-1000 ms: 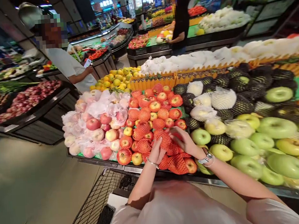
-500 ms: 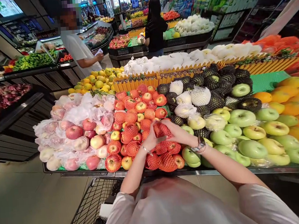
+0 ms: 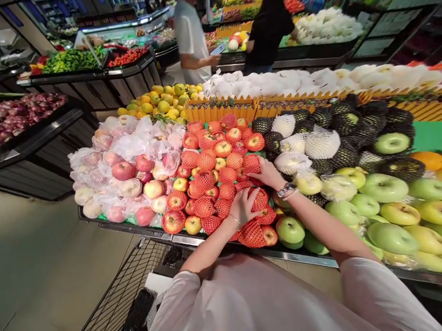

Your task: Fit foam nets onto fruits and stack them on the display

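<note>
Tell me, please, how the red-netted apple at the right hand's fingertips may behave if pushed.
The red-netted apple looks round, so it may roll slightly, though the neighbouring apples crowding it would probably check it. Its mesh net likely makes it less slippery for the right hand, and may cushion it somewhat.

Piled close on the worktop (image 3: 190, 240) in a sloping block of red-and-yellow apples (image 3: 223, 148), mostly sleeved in red mesh netting (image 3: 206, 161), in places bare, tilted various ways

own hands (image 3: 244, 205) (image 3: 267, 175): 2 | wristwatch (image 3: 286, 189): 1 | phone (image 3: 218, 48): 1 | cart (image 3: 109, 289): 1
</note>
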`<state>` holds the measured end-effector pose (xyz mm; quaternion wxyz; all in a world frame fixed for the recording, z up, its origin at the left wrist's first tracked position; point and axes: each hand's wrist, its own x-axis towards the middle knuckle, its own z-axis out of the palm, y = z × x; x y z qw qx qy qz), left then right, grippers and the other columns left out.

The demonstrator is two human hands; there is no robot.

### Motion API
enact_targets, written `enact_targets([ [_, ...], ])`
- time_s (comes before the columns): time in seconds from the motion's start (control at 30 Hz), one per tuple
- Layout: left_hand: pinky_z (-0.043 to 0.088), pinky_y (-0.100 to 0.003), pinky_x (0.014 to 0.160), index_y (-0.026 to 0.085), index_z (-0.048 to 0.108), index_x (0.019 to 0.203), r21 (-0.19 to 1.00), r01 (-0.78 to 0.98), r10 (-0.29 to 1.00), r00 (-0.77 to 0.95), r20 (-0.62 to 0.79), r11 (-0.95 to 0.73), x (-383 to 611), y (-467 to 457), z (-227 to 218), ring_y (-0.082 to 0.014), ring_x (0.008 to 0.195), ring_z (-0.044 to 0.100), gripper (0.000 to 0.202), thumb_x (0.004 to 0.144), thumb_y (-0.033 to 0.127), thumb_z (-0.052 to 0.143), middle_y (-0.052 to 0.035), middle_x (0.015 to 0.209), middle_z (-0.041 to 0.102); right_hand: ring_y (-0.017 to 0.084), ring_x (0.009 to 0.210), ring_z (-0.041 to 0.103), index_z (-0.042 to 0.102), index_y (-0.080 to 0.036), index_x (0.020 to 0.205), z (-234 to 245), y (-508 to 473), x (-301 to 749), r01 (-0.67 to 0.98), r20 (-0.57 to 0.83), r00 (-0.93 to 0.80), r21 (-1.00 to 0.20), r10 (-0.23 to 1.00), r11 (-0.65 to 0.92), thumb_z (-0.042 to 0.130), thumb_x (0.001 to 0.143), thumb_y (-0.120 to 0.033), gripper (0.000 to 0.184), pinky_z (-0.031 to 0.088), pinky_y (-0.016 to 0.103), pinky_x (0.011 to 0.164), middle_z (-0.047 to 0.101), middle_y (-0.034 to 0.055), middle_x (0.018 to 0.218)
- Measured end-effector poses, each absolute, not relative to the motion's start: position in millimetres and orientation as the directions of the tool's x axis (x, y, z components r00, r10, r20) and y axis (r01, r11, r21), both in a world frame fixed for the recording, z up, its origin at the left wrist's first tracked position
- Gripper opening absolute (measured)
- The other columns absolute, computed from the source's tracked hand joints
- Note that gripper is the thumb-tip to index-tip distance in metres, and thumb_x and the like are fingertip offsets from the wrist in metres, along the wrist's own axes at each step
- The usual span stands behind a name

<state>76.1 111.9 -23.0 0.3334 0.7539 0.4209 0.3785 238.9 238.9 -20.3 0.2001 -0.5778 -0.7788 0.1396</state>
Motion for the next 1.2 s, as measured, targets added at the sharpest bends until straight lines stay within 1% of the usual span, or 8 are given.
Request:
enact_targets([
  [0.1, 0.029, -0.051, 0.108, 0.023, 0.049, 0.135, 0.771, 0.471, 0.895, 0.337, 0.292, -0.429, 80.6, 110.5, -31.1, -0.0355, 0.120, 0.047, 0.072, 0.070, 0.042, 0.074, -0.0151, 0.128, 0.052, 0.043, 0.130, 0.040, 0.029, -0.001, 0.142, -18.9, 238.6, 240.9, 0.807, 0.214, -0.311, -0.455, 0.926, 0.376, 0.066, 0.075, -0.060, 0.097, 0.036, 0.057, 0.106, 0.040, 0.0301, 0.135],
  [0.2, 0.026, -0.053, 0.109, 0.023, 0.048, 0.136, 0.737, 0.519, 0.897, 0.336, 0.288, -0.432, 81.2, 112.2, -31.5, -0.0367, 0.119, 0.047, 0.075, 0.069, 0.042, 0.075, -0.0157, 0.126, 0.053, 0.037, 0.142, 0.024, 0.025, -0.011, 0.148, -15.0, 234.2, 237.0, 0.732, 0.367, -0.394, -0.430, 0.843, 0.529, 0.056, 0.084, -0.058, 0.086, 0.027, 0.055, 0.114, 0.021, 0.0222, 0.151],
  [0.4, 0.023, -0.052, 0.113, 0.016, 0.056, 0.130, 0.762, 0.514, 0.917, 0.279, 0.286, -0.394, 82.9, 106.9, -25.7, -0.0364, 0.115, 0.051, 0.071, 0.064, 0.031, 0.078, -0.0157, 0.115, 0.057, 0.036, 0.131, 0.041, 0.042, -0.014, 0.141, -8.4, 239.5, 232.1, 0.762, 0.233, -0.484, -0.361, 0.843, 0.537, 0.050, 0.090, -0.044, 0.060, 0.036, 0.053, 0.108, 0.041, 0.0194, 0.141],
  [0.63, 0.011, -0.057, 0.117, 0.023, 0.047, 0.134, 0.738, 0.577, 0.927, 0.097, 0.363, -0.349, 8.8, 78.5, 20.5, -0.0344, 0.122, 0.048, 0.075, 0.065, 0.026, 0.076, -0.0125, 0.129, 0.055, 0.040, 0.137, 0.032, 0.029, -0.016, 0.149, -2.5, 236.4, 238.6, 0.768, 0.256, -0.446, -0.382, 0.858, 0.514, 0.049, 0.090, -0.054, 0.073, 0.033, 0.057, 0.108, 0.021, 0.0204, 0.154],
  [0.77, 0.035, -0.052, 0.107, 0.018, 0.046, 0.132, 0.540, 0.829, 0.937, -0.055, 0.345, -0.150, -71.5, 75.7, 37.7, -0.0337, 0.120, 0.048, 0.069, 0.068, 0.024, 0.070, -0.0149, 0.127, 0.054, 0.041, 0.138, 0.030, 0.030, -0.015, 0.149, 3.6, 226.7, 237.4, 0.774, 0.258, -0.446, -0.369, 0.857, 0.514, 0.050, 0.090, -0.050, 0.072, 0.031, 0.058, 0.109, 0.017, 0.0199, 0.156],
  [0.93, 0.042, -0.051, 0.101, 0.017, 0.044, 0.132, 0.359, 0.930, 0.943, -0.044, 0.329, -0.082, -127.4, 82.5, 37.1, -0.0351, 0.119, 0.051, 0.073, 0.065, 0.023, 0.072, -0.0158, 0.126, 0.054, 0.039, 0.142, 0.024, 0.027, -0.020, 0.150, 16.6, 211.4, 234.1, 0.740, 0.313, -0.445, -0.400, 0.839, 0.541, 0.051, 0.091, -0.045, 0.068, 0.026, 0.059, 0.112, 0.013, 0.0155, 0.158],
  [1.1, 0.040, -0.049, 0.105, 0.018, 0.040, 0.133, 0.487, 0.852, 0.913, -0.026, 0.406, -0.192, -93.7, 79.6, 44.3, -0.0316, 0.120, 0.052, 0.072, 0.070, 0.031, 0.072, -0.0136, 0.129, 0.055, 0.033, 0.144, 0.022, 0.029, -0.021, 0.148, 36.2, 193.5, 233.4, 0.667, 0.364, -0.444, -0.476, 0.819, 0.573, 0.049, 0.092, -0.041, 0.062, 0.025, 0.054, 0.116, 0.017, 0.0140, 0.157],
  [1.2, 0.038, -0.048, 0.107, 0.020, 0.044, 0.132, 0.577, 0.739, 0.929, 0.190, 0.316, -0.348, -43.3, 82.6, 44.0, -0.0308, 0.120, 0.052, 0.071, 0.068, 0.030, 0.073, -0.0120, 0.130, 0.055, 0.031, 0.143, 0.025, 0.032, -0.021, 0.146, 46.2, 182.0, 234.4, 0.634, 0.364, -0.428, -0.532, 0.828, 0.561, 0.048, 0.093, -0.041, 0.058, 0.025, 0.054, 0.116, 0.025, 0.0134, 0.154],
])
